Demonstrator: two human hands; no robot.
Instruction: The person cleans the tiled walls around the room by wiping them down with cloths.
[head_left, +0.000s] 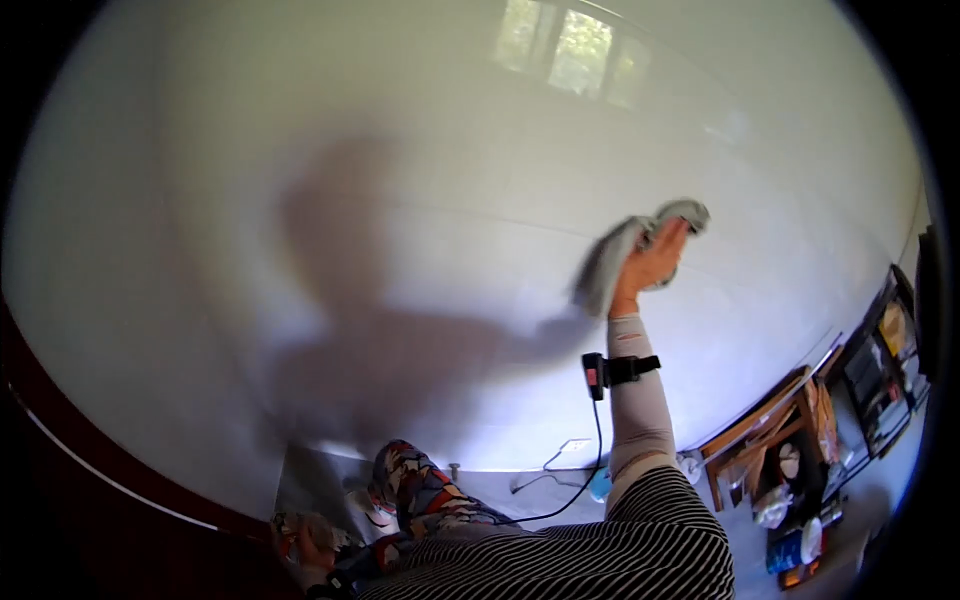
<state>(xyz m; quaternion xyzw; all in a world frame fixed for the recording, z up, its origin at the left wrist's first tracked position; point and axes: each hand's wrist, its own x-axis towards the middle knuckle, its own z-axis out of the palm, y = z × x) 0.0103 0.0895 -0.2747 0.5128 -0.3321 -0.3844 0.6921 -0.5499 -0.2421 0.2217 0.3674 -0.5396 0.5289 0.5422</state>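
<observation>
My right hand [652,262] is raised at arm's length against the white wall [480,250], fingers pressed on a grey cloth [605,268]. Part of the cloth hangs down on the left of the hand, and a bunched end [684,212] sticks out past the fingertips. A black strap with a small device [596,376] is around the right forearm, over a pale sleeve. Low at the left, my left hand [316,550] is closed by my leg around something crumpled and pale that I cannot make out in the dim light.
Several items crowd a wooden rack [755,440] at the lower right, with a blue container [790,550] below. A wall socket [575,445] has a cable plugged in. A dark red edge [120,480] runs along the left. My shadow falls on the wall.
</observation>
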